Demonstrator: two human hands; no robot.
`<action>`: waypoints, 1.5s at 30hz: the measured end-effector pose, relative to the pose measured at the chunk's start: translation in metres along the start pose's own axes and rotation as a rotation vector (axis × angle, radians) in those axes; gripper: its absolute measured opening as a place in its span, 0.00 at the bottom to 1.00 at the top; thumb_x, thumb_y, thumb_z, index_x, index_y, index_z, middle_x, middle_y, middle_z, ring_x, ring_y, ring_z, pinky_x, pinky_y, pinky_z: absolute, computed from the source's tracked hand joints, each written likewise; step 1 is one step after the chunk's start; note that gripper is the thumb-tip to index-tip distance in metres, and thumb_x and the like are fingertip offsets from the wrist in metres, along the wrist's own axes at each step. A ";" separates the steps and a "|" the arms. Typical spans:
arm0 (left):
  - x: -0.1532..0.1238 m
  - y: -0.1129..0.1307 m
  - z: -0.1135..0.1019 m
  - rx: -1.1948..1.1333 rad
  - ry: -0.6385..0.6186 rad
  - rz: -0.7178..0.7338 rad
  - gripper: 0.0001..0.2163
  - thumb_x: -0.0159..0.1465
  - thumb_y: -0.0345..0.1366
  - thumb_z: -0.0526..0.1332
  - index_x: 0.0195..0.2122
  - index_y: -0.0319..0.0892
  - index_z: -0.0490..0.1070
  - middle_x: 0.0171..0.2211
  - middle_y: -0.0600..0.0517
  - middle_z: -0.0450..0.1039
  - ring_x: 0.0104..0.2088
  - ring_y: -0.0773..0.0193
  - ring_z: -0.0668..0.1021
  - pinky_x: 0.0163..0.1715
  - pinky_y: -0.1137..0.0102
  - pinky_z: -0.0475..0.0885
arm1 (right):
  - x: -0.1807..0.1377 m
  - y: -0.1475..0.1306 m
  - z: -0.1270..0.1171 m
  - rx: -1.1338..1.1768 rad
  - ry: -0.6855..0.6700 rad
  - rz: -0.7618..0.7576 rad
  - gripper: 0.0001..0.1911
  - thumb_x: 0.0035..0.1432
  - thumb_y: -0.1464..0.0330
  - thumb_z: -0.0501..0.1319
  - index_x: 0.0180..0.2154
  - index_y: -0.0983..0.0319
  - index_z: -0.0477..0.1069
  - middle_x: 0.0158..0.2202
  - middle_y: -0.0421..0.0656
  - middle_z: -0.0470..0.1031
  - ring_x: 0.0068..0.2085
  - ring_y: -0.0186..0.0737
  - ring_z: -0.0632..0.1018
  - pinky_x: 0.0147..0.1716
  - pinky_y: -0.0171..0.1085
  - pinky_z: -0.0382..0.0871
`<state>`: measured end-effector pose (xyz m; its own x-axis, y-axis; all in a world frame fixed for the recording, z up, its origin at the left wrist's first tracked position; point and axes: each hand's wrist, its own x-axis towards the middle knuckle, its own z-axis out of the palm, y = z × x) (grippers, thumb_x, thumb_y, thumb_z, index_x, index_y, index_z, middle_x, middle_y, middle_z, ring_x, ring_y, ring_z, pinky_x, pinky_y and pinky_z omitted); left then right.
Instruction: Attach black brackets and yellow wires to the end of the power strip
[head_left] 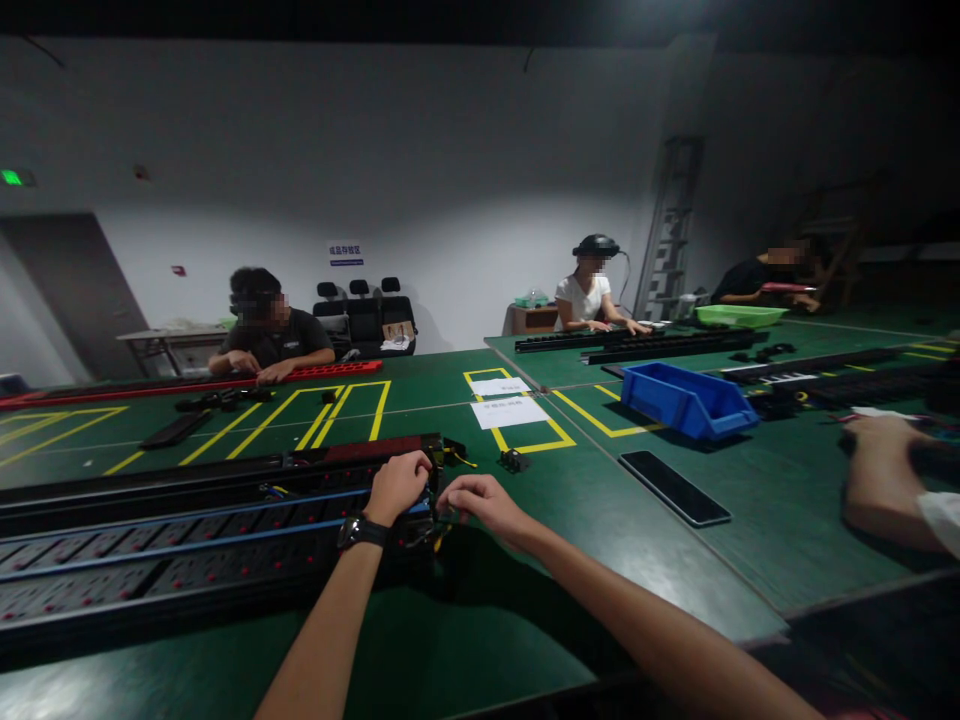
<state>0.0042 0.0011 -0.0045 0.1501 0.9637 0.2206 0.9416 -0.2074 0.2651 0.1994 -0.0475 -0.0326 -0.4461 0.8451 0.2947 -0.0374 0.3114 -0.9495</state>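
Long black power strips [217, 530] with rows of sockets, small red dots and blue edges lie side by side on the green table. My left hand [401, 487], with a black watch at the wrist, is closed over the right end of one strip. Just to its right, my right hand [484, 503] has thumb and fingertips pinched together at that same end; whatever they hold is too small to make out. Loose wires [437, 538] with some yellow show below the fingers. A small black part [514, 460] lies beyond my right hand.
A phone [673, 488] and a blue bin [686, 400] are to the right. Paper sheets [510, 412] lie amid yellow tape outlines. A co-worker's arm [892, 480] reaches in at far right. Other people sit across the table by a red strip [337, 370] and black rails [660, 345].
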 end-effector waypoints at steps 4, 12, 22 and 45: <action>0.000 0.000 0.000 -0.007 0.000 0.009 0.12 0.66 0.35 0.55 0.41 0.52 0.79 0.43 0.53 0.83 0.45 0.56 0.82 0.44 0.66 0.72 | 0.001 -0.003 -0.030 -0.517 0.185 -0.003 0.12 0.61 0.65 0.59 0.31 0.63 0.77 0.32 0.44 0.79 0.33 0.38 0.76 0.34 0.34 0.65; -0.001 0.001 -0.001 -0.006 0.000 0.003 0.13 0.66 0.35 0.55 0.42 0.52 0.80 0.44 0.52 0.83 0.44 0.56 0.82 0.43 0.67 0.72 | -0.007 0.003 -0.060 -1.280 0.248 0.267 0.11 0.64 0.68 0.57 0.35 0.60 0.78 0.38 0.48 0.80 0.38 0.43 0.78 0.32 0.35 0.62; 0.000 0.001 0.000 -0.001 0.001 0.001 0.13 0.66 0.35 0.55 0.42 0.52 0.80 0.44 0.52 0.83 0.45 0.56 0.82 0.44 0.67 0.73 | -0.007 0.007 -0.030 -0.973 0.144 -0.097 0.20 0.67 0.70 0.55 0.59 0.58 0.69 0.51 0.47 0.71 0.46 0.41 0.76 0.45 0.36 0.69; -0.002 0.004 -0.006 -0.016 -0.024 -0.010 0.13 0.65 0.35 0.55 0.43 0.51 0.80 0.45 0.51 0.83 0.47 0.56 0.82 0.46 0.67 0.72 | 0.014 0.021 -0.080 -0.419 0.433 -0.034 0.15 0.55 0.69 0.57 0.44 0.63 0.75 0.31 0.40 0.75 0.31 0.37 0.73 0.33 0.35 0.66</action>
<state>0.0064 -0.0024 0.0015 0.1484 0.9694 0.1956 0.9380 -0.2006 0.2826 0.2640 0.0058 -0.0400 -0.0430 0.9044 0.4245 0.3491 0.4117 -0.8418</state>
